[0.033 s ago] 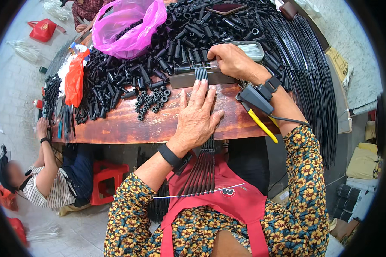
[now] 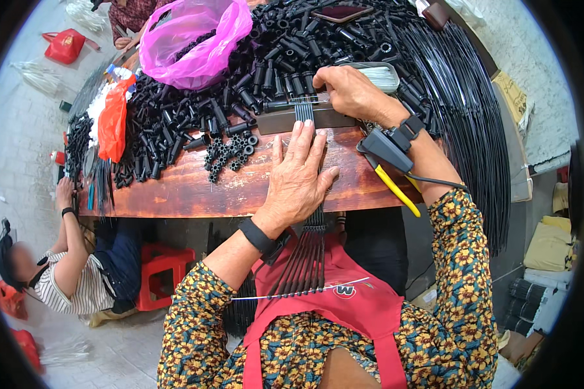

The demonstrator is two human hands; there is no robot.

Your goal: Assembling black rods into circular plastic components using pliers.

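Note:
My left hand (image 2: 297, 181) lies palm down with fingers stretched out. Its fingertips press on a row of thin black rods (image 2: 304, 112) that runs over a dark block (image 2: 276, 122). Under the palm the rods are hidden; they fan out below the table edge over my red apron (image 2: 363, 314), where a thin white rod (image 2: 253, 298) crosses their lower ends. Beyond the block, my right hand (image 2: 357, 94) is closed in a pinch at the rods' far ends. Thin silvery wire (image 2: 315, 99) runs into its fingers; the exact grip is partly hidden.
Black tubular parts (image 2: 175, 117) are heaped across the table (image 2: 233, 194), with small ring parts (image 2: 230, 155) nearer. A pink plastic bag (image 2: 194, 45), a tray of white rods (image 2: 383, 76), yellow-handled pliers (image 2: 396, 190) and long black rods (image 2: 461, 110) surround my hands. A co-worker (image 2: 78, 272) sits at left.

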